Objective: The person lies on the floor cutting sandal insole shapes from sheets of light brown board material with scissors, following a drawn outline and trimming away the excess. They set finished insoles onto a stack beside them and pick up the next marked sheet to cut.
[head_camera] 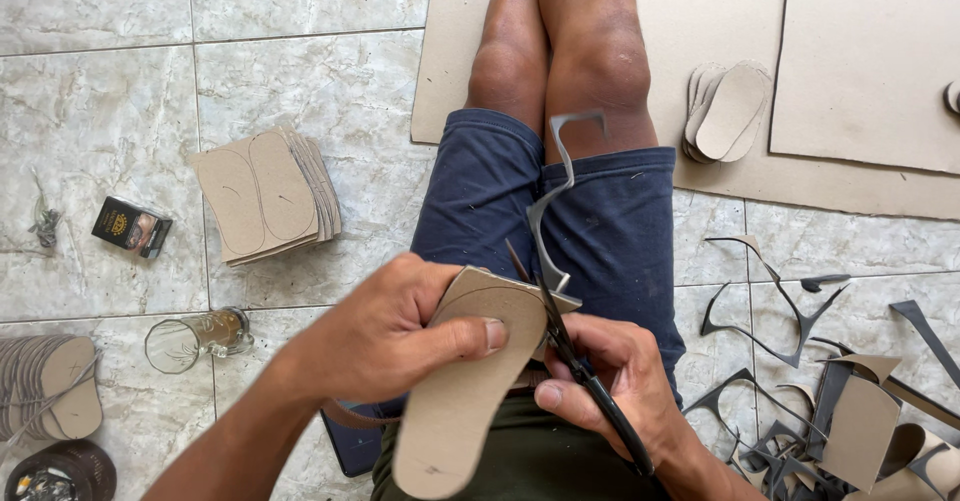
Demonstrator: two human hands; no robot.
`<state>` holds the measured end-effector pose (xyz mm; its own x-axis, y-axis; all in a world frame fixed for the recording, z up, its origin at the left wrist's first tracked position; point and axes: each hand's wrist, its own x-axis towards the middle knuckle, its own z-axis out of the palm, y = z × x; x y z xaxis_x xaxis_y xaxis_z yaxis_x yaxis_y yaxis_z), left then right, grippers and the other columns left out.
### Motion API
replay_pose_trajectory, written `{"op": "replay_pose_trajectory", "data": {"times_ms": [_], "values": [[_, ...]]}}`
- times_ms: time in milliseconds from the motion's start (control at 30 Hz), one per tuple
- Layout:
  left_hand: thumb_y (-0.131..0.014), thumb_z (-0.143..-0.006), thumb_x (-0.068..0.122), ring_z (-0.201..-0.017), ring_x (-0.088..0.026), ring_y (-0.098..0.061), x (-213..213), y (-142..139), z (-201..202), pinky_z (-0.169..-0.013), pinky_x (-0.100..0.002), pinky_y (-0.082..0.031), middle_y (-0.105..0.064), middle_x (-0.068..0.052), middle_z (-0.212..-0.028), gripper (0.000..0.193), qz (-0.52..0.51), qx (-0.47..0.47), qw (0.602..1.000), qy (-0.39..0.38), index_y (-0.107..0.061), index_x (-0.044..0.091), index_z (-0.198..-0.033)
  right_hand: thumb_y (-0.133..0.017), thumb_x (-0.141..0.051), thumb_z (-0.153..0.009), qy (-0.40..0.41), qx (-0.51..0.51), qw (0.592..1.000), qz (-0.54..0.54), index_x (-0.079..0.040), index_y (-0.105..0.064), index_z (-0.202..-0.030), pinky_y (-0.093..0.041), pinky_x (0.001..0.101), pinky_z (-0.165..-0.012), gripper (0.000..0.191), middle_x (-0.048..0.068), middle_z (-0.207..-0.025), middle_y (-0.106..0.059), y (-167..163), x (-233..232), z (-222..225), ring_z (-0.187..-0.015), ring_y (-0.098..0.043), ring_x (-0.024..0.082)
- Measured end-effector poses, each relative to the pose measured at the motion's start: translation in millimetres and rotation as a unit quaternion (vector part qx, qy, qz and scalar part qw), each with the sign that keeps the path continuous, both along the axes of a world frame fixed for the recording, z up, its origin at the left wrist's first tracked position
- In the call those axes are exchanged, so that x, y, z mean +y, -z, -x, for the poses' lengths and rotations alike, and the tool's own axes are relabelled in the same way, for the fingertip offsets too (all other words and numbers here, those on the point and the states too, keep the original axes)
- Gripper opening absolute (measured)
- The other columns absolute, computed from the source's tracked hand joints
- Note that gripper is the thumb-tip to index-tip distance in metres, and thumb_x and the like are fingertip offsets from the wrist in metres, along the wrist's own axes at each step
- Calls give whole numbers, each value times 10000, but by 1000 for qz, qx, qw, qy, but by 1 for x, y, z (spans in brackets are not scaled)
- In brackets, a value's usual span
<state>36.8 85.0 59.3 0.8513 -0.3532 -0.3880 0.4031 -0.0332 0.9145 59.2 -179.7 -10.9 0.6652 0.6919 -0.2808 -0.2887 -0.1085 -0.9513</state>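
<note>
Two hands work over the lap: the left hand (385,336) grips a tan sole-shaped cardboard piece (470,391), while the right hand (610,381), closed on black scissors (575,361), trims its edge; steady turning seems needed next.

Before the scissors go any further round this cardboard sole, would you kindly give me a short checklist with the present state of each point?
1. Left hand grips the cardboard sole firmly, thumb on top: ok.
2. Right hand holds the scissors, blades at the sole's upper edge: ok.
3. Left fingers clear of the blades: cannot tell, the fingers under the sole are hidden.
4. Offcut strip curls up free over the blue shorts, not snagged: ok.
5. Blades follow a marked outline: cannot tell, no line shows at the cut.
6. Floor to the right holds loose scraps, apart from the hands: ok.
</note>
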Motion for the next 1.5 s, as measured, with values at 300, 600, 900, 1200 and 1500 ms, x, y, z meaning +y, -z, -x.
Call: {"op": "replay_pose_trajectory", "data": {"times_ms": [300, 600, 900, 1200, 1500], "values": [[-749, -942, 195, -909, -150, -673, -56, 49, 24, -763, -261, -542, -689, -96, -1000, 321, -116, -290, 912, -264, -634, -36, -1134, -877, -451, -733, 81, 64, 994, 21, 32, -747, -1031, -414, 227, -582, 583, -19, -755, -577, 1, -2, -1, -674, -520, 66], [-684, -988, 257, -710, -132, -647, -87, 62, 47, -636, -271, -531, -713, -53, -839, 272, 66, -62, 885, -457, -736, -7, -1026, -766, -729, -781, 48, -13, 998, -33, 3, -670, -1107, -424, 208, -669, 807, -37, -870, -534, 5, 11, -1, -785, -502, 57], [-727, -923, 222, -587, -143, -629, -63, 52, 47, -537, -270, -502, -702, -67, -706, 246, 27, -36, 902, -430, -759, -21, -952, -842, -652, -721, 47, 50, 998, -10, 64, -729, -1084, -371, 237, -608, 810, 2, -751, -545, 7, 3, 6, -680, -478, 89], [-739, -908, 262, -530, -106, -623, -42, 40, 45, -484, -248, -492, -715, -47, -667, 264, -41, -10, 935, -351, -801, 9, -955, -833, -675, -700, 27, 38, 999, 4, 53, -754, -1017, -382, 247, -592, 798, 3, -721, -557, 8, 1, 4, -656, -502, 100], [-751, -890, 250, -530, -85, -615, -28, 32, 38, -463, -242, -479, -722, -22, -656, 260, -52, 0, 960, -276, -819, 22, -994, -814, -731, -698, 23, 46, 998, -23, 23, -725, -1056, -383, 232, -617, 840, -22, -780, -556, 3, 3, 1, -707, -501, 77]]}}
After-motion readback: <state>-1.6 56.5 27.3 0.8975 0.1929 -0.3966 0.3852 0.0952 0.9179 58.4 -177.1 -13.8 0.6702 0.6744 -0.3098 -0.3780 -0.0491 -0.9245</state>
